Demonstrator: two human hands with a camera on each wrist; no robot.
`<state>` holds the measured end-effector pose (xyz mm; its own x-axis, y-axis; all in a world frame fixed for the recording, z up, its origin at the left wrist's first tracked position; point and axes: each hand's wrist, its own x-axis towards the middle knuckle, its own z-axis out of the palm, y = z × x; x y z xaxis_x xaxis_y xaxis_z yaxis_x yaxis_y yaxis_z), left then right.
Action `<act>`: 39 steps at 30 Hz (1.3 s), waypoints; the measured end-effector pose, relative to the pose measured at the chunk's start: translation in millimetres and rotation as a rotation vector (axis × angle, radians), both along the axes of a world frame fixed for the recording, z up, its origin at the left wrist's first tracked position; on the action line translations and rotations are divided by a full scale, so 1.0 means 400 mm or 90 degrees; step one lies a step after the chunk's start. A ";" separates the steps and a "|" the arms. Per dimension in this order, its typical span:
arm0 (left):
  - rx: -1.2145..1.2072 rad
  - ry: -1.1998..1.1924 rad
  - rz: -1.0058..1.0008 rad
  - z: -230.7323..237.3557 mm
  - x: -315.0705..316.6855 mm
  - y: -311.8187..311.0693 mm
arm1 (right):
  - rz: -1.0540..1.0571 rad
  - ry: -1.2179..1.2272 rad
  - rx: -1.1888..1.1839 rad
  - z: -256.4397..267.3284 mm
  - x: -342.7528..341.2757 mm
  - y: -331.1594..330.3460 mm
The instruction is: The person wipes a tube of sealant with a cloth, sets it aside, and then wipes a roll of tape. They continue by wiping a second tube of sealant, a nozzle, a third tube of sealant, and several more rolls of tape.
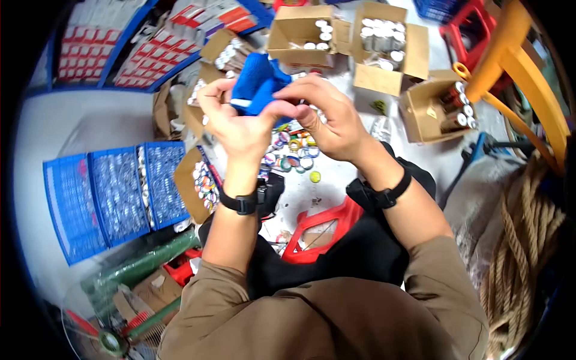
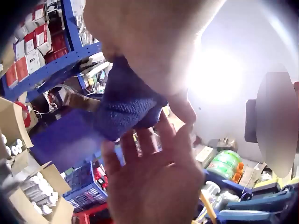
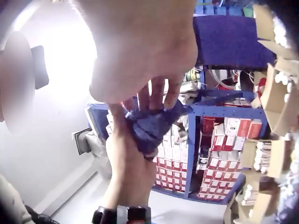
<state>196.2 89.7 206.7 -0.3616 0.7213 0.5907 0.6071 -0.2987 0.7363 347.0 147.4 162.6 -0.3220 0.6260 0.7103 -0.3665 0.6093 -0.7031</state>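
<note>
A bunched blue knit cloth [image 1: 255, 84], with a small white strip along its lower edge, is held up in front of the body between both hands. My left hand [image 1: 237, 123] holds it from the left, fingers curled about it. From the right, my right hand [image 1: 333, 120] pinches the cloth's near edge with thumb and fingertips. In the left wrist view the cloth [image 2: 128, 102] hangs in folds between the two hands. Seen from the right wrist, the crumpled cloth [image 3: 152, 126] lies against the left hand [image 3: 124, 154]. Part of each hand's grip is hidden by the fabric.
Many small round colourful tins [image 1: 294, 150] lie on the floor below the hands. Open cardboard boxes [image 1: 300, 54] with white-capped cylinders stand beyond. Blue baskets [image 1: 120, 195] sit at left, a red plastic stool [image 1: 318, 234] between the legs, coiled rope [image 1: 516, 264] at right.
</note>
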 end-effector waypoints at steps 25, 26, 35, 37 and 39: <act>-0.105 0.227 -0.066 -0.035 -0.031 -0.039 | 0.146 -0.159 -0.376 -0.042 -0.012 0.012; -0.099 0.249 -0.061 -0.047 -0.033 -0.036 | 0.082 -0.208 -0.301 -0.042 -0.009 0.018; -0.164 0.187 -0.046 -0.104 -0.011 -0.026 | -0.056 -0.269 -0.193 -0.061 -0.021 0.041; -0.176 0.100 -0.046 -0.132 -0.019 -0.017 | -0.070 -0.314 -0.158 -0.069 -0.005 0.069; -0.233 -0.056 0.025 -0.135 -0.013 -0.014 | -0.143 -0.337 -0.026 -0.066 0.015 0.100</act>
